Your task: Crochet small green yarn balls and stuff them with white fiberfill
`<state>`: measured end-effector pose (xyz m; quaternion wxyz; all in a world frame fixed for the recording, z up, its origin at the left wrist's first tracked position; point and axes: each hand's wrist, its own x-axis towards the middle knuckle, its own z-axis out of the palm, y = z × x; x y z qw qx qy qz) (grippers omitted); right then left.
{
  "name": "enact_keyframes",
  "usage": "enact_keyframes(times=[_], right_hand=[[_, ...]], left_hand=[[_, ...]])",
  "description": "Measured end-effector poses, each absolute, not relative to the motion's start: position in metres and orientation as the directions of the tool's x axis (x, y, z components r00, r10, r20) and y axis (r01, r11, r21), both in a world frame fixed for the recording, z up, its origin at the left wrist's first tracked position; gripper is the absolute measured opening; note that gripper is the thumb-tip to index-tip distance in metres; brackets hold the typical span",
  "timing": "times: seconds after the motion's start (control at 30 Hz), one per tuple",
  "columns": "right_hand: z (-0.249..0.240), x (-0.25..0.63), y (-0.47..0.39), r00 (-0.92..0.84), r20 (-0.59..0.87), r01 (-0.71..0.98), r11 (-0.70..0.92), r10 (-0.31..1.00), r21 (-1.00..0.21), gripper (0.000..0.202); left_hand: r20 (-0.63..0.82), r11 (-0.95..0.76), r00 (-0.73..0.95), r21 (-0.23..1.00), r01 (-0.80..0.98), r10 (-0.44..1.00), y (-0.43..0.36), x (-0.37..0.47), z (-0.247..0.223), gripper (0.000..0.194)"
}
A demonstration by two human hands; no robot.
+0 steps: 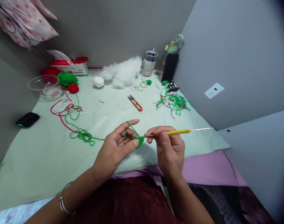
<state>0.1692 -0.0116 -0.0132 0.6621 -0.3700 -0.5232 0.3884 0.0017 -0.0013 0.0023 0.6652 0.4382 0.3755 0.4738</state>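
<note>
Between thumb and fingers, my left hand (117, 146) pinches a small green crochet piece (140, 142). Green yarn (132, 127) runs from the piece up over my raised left index finger. My right hand (168, 146) grips a crochet hook (179, 132) by its yellow handle, pen-like. The hook's metal tip meets the top edge of the green piece; whether a loop sits on it is too small to tell. From behind my left hand, the working yarn leads left to a loose green tangle (84, 136) on the pale cloth.
Orange thread snips (135, 103) lie ahead of my hands. White stuffing (123, 73), a white yarn ball (98, 81) and a pen jar (149, 63) stand behind. Yarn scraps (177, 103) are heaped right, near a phone (170, 67). A clear bowl (33, 84) and tissue box (78, 67) sit left.
</note>
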Motion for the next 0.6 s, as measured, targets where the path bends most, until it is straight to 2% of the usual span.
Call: enact_keyframes(times=[0.13,0.23,0.33,0.4,0.5,0.6], right_hand=[[-0.014,0.171,-0.008,0.117,0.337,-0.241,0.356,0.934,-0.903,0.020],[-0.014,0.172,-0.009,0.092,0.360,-0.238,0.371,0.929,-0.898,0.020],[-0.012,0.172,-0.013,0.096,0.473,-0.063,0.480,0.876,-0.875,0.021],[-0.011,0.172,-0.016,0.068,0.596,0.110,0.587,0.800,-0.802,0.021],[-0.011,0.172,-0.018,-0.042,0.743,0.344,0.708,0.668,-0.617,0.022],[-0.016,0.171,-0.019,-0.165,0.805,0.550,0.731,0.570,-0.405,0.022]], left_hand=[[-0.089,0.181,0.282,0.930,-0.320,0.955,-0.001,0.001,0.003,0.045],[-0.091,0.179,0.274,0.932,-0.317,0.957,-0.002,0.001,0.003,0.043],[-0.094,0.167,0.242,0.939,-0.302,0.966,-0.003,0.001,0.000,0.042],[-0.095,0.158,0.217,0.942,-0.294,0.971,-0.003,0.003,-0.002,0.045],[-0.091,0.142,0.182,0.947,-0.289,0.979,-0.003,0.005,-0.003,0.052],[-0.112,0.158,0.165,0.941,-0.300,0.980,-0.003,0.007,-0.001,0.058]])
